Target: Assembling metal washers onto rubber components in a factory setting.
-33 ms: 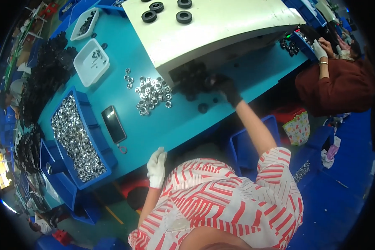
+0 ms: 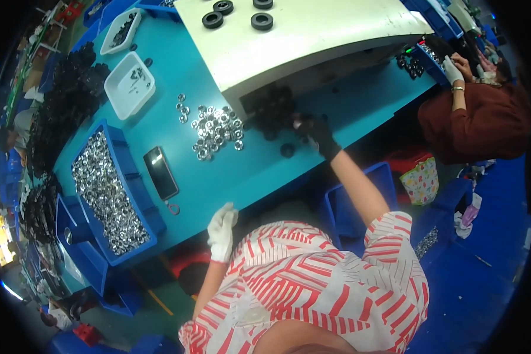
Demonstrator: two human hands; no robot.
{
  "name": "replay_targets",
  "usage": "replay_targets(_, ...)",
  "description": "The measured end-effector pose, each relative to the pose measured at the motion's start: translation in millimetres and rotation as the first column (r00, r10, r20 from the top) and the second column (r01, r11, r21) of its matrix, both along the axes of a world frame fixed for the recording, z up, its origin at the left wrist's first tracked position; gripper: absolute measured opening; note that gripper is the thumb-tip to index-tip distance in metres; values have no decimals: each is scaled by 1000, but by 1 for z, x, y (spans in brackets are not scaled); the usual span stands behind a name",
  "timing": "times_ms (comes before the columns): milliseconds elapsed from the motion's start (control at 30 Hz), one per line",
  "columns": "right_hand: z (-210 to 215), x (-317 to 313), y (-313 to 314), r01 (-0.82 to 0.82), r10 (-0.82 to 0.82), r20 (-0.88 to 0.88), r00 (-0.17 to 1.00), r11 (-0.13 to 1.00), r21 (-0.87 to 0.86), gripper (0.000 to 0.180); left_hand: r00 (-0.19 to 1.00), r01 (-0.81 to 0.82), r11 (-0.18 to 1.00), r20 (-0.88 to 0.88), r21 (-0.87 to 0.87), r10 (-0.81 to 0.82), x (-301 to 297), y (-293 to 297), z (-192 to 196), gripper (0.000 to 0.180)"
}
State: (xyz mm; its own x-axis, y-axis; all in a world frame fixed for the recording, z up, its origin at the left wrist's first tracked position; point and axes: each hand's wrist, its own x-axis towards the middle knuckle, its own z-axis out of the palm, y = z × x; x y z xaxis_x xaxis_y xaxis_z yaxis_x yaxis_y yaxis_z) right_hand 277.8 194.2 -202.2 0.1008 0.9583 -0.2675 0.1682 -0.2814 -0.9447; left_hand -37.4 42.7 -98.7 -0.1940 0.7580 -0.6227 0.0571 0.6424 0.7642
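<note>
My right hand [image 2: 317, 135], in a black glove with lighter fingertips, reaches under the front of a cream-coloured housing. Its fingers are dim and smeared beside a heap of black rings [image 2: 271, 112], so their grip is unclear. One loose black ring [image 2: 287, 150] lies on the teal table just nearer to me. My left hand [image 2: 221, 231], in a white glove, hovers by the table's front edge with its fingers curled together; whatever may be inside them is hidden. Shiny metal rings [image 2: 217, 131] are spread on the table left of the black heap.
A blue bin [image 2: 150, 233] full of metal rings stands at left, beside a phone [image 2: 161, 173]. White trays [image 2: 113, 94] with small dark parts sit farther back. Black rings [image 2: 262, 21] rest on the cream housing [image 2: 312, 53]. At right, a person in a brown top [image 2: 478, 127] works.
My right hand has drawn back slightly left and toward me from the black heap. My left hand has risen a little, its fingers more curled.
</note>
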Motion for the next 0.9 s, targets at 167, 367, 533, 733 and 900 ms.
replay_targets(167, 67, -68, -69, -214, -36, -747, 664, 948, -236, 33, 956, 17, 1000, 293, -23, -10, 16, 42, 19, 40)
replay_targets(367, 88, -119, -99, -155, 173, -568, 804, 985, 80, 27, 877, 20, 989, 477, -150, 55, 18, 51, 27, 43)
replay_targets(533, 102, -141, -115, -309, 393, -138, 909, 859, 409, 37, 821, 44, 999, 569, -3, -35, 1, 47, 43, 49)
replay_targets(733, 99, -163, -115, -281, 354, -341, 871, 928, 245, 44, 847, 66, 995, 524, 72, -94, -21, 45, 47, 50)
replay_targets(900, 97, -174, -112, -284, 372, -380, 847, 921, 269, 46, 812, 72, 993, 572, 93, -112, -34, 44, 54, 54)
